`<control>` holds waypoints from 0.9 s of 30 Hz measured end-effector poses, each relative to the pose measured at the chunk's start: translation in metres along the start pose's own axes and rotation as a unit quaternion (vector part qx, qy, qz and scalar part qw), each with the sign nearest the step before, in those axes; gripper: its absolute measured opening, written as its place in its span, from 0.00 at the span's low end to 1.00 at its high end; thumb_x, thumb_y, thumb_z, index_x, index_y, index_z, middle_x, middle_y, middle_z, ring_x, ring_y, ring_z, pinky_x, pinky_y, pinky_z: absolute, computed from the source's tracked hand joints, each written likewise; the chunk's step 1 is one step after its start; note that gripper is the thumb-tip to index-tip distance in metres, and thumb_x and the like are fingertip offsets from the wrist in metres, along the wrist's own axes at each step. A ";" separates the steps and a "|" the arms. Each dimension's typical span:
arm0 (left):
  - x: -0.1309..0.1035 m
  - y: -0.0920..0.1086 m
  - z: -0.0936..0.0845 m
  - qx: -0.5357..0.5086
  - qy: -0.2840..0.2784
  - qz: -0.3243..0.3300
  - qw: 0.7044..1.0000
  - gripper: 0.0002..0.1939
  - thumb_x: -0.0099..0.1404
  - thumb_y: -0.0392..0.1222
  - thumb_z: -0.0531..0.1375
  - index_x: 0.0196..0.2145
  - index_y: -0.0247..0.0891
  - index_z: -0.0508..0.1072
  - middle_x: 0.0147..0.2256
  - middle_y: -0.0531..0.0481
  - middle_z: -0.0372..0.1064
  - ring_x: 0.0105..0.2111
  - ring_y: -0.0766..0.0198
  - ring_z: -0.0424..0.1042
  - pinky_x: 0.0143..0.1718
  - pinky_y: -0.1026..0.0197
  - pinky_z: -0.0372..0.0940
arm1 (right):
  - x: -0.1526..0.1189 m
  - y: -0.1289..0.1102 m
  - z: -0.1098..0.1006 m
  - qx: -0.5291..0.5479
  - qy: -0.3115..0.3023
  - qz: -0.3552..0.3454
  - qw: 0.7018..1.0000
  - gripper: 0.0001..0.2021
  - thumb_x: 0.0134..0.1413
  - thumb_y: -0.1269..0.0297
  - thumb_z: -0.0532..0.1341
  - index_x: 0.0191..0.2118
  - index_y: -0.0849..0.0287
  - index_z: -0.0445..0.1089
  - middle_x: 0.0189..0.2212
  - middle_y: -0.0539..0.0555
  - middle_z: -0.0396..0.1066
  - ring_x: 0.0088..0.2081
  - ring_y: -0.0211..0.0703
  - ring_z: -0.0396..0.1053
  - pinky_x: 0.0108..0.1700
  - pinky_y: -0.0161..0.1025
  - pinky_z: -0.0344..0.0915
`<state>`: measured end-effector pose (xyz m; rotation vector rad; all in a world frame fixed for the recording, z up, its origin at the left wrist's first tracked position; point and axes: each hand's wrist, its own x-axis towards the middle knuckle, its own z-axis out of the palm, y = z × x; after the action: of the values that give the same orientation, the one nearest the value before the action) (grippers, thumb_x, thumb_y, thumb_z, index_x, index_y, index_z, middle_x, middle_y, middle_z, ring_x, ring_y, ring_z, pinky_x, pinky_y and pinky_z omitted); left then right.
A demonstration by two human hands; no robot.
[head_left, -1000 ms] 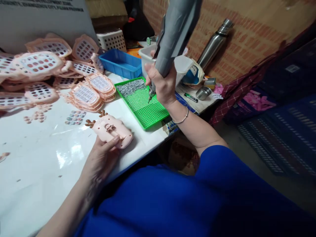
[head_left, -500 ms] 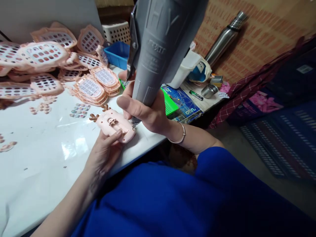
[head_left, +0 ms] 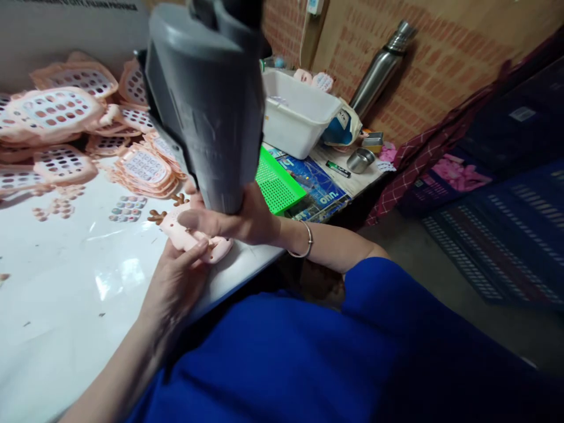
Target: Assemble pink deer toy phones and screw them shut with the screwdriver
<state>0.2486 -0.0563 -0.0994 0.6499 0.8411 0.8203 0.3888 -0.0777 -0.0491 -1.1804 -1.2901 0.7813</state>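
A pale pink plastic casing (head_left: 176, 231) with brown antlers lies at the table's front edge, gripped at its lower side by my left hand (head_left: 185, 276), thumb on top. My right hand (head_left: 247, 220) is wrapped round the narrow lower end of a large grey tool (head_left: 211, 129), which stands nearly upright over the casing. The right thumb reaches across the casing's face. The tool's tip is hidden behind my right hand.
Pink perforated panels (head_left: 57, 111) are piled at the back left, beside stacked pink frames (head_left: 143, 170) and small button pieces (head_left: 127, 208). A green tray (head_left: 279, 182), a white bin (head_left: 299, 108), a metal cup (head_left: 360, 160) and a steel bottle (head_left: 379, 73) stand right.
The grey tool and my right hand have moved left over the casing, and the tool stands more upright. The view has shifted, showing more of the white bin. Both grips remain.
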 end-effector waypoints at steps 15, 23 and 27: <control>-0.001 0.004 0.007 0.010 0.035 -0.017 0.999 0.28 0.34 0.34 0.80 0.36 0.40 0.80 0.37 0.53 0.79 0.39 0.64 0.74 0.38 0.70 0.74 | 0.068 0.061 -0.097 -0.036 0.266 -0.089 0.959 0.26 0.48 0.41 0.72 0.38 0.52 0.61 0.22 0.42 0.64 0.21 0.34 0.64 0.28 0.38 0.69; -0.002 0.003 0.007 0.011 0.042 -0.022 0.999 0.30 0.29 0.36 0.81 0.35 0.38 0.80 0.36 0.53 0.79 0.39 0.64 0.73 0.39 0.70 0.74 | 0.069 0.075 -0.101 -0.006 0.233 -0.088 0.968 0.31 0.46 0.36 0.72 0.42 0.55 0.63 0.21 0.35 0.62 0.22 0.23 0.61 0.29 0.28 0.66; -0.002 0.005 0.006 0.000 0.039 -0.028 0.999 0.30 0.32 0.33 0.80 0.37 0.39 0.80 0.35 0.54 0.79 0.38 0.65 0.74 0.36 0.72 0.73 | 0.068 0.077 -0.099 0.006 0.237 -0.119 0.964 0.30 0.47 0.38 0.72 0.44 0.55 0.65 0.23 0.37 0.63 0.23 0.23 0.62 0.28 0.28 0.65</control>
<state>0.2510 -0.0563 -0.0918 0.5950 0.9269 0.7990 0.5100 -0.0144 -0.0908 -1.0934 -0.9972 0.3029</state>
